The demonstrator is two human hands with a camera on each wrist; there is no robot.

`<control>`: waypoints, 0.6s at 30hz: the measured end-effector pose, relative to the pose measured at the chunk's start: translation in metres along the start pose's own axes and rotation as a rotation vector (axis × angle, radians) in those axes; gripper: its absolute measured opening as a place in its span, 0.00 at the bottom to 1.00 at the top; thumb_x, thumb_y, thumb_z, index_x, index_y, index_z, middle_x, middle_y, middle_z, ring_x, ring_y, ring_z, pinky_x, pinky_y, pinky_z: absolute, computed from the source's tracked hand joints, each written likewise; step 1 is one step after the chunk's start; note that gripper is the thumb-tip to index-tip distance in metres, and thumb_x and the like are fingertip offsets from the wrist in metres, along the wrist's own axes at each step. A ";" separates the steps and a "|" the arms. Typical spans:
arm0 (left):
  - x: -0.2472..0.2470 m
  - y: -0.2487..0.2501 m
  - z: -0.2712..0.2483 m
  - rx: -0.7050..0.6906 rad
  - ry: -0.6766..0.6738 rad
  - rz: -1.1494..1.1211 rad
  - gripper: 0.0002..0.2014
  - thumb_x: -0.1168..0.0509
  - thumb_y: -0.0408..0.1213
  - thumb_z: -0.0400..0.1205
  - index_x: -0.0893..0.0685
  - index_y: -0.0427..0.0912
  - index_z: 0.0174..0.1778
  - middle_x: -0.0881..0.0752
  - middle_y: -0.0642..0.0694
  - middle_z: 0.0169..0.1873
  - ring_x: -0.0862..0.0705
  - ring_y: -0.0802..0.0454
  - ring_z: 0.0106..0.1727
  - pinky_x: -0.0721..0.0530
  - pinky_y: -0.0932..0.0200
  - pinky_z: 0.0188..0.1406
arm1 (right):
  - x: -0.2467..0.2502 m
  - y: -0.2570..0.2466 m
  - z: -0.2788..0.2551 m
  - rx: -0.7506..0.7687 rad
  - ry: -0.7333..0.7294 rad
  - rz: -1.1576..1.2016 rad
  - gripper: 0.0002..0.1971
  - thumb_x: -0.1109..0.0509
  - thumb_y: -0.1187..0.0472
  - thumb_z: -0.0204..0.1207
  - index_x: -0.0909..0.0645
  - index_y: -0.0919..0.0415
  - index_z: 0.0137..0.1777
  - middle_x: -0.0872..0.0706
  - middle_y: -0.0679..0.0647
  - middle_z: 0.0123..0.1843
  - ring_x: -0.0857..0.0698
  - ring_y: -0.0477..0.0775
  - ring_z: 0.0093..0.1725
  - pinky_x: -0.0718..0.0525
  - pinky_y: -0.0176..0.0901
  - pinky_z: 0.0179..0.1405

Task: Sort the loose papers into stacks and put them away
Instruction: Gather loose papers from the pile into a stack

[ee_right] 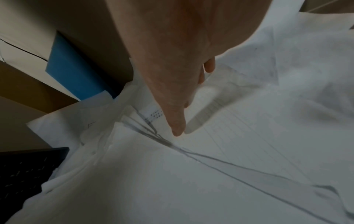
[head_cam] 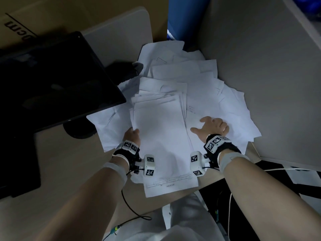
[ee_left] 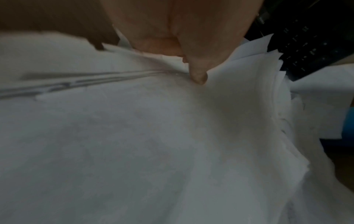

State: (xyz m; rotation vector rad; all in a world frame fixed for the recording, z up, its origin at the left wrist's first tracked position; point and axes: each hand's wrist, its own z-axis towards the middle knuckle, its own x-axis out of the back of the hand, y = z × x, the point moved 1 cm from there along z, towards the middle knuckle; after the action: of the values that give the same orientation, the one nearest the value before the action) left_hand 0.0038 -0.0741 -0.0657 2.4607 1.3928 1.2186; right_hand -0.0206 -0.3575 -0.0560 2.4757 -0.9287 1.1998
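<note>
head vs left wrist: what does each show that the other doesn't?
Only the head view: the right hand resting with spread fingers on the papers, the dark monitor, both forearms.
Only the left wrist view: the thumb pressed on top of the gathered stack, and its fanned sheet edges.
Both: the left hand gripping the stack's left edge.

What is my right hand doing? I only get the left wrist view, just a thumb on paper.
Observer: The right hand rests flat on loose papers, right of the stack.
Operator: How far do the papers spread?
Observer: They fan out beyond the stack to the far corner, against a partition.
Operator: Anything on the left?
Observer: A dark monitor overhangs the papers' left edge.
</note>
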 end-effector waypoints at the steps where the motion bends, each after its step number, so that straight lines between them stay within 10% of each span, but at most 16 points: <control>1: 0.002 -0.002 0.001 -0.005 0.011 0.002 0.17 0.46 0.37 0.88 0.20 0.30 0.64 0.17 0.30 0.62 0.19 0.33 0.61 0.25 0.50 0.55 | -0.005 -0.002 -0.004 0.006 -0.002 0.028 0.36 0.26 0.36 0.70 0.31 0.45 0.76 0.34 0.59 0.78 0.39 0.66 0.81 0.51 0.64 0.83; 7: 0.019 -0.018 0.001 -0.010 -0.005 0.028 0.20 0.47 0.38 0.90 0.25 0.30 0.73 0.23 0.31 0.73 0.23 0.33 0.72 0.26 0.47 0.66 | -0.017 -0.007 -0.028 -0.008 -0.150 0.134 0.33 0.28 0.38 0.73 0.33 0.46 0.76 0.20 0.57 0.71 0.28 0.64 0.72 0.36 0.57 0.72; 13: 0.025 -0.049 0.006 -0.038 0.009 -0.085 0.12 0.43 0.38 0.88 0.21 0.38 0.41 0.22 0.37 0.49 0.26 0.44 0.49 0.31 0.56 0.50 | -0.033 -0.001 -0.048 -0.066 -0.199 0.509 0.28 0.31 0.45 0.81 0.23 0.60 0.76 0.15 0.59 0.67 0.17 0.64 0.64 0.24 0.47 0.63; 18: 0.035 -0.054 0.001 -0.002 -0.017 -0.135 0.16 0.44 0.39 0.90 0.19 0.32 0.64 0.21 0.38 0.55 0.22 0.42 0.57 0.34 0.61 0.49 | -0.027 0.018 -0.064 -0.270 0.030 0.840 0.25 0.34 0.54 0.86 0.27 0.68 0.78 0.21 0.62 0.75 0.22 0.65 0.73 0.26 0.47 0.69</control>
State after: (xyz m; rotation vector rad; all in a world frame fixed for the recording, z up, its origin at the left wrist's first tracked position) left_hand -0.0238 -0.0163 -0.0673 2.3263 1.5244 1.1678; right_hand -0.0845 -0.3302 -0.0373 1.8658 -2.0733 1.1837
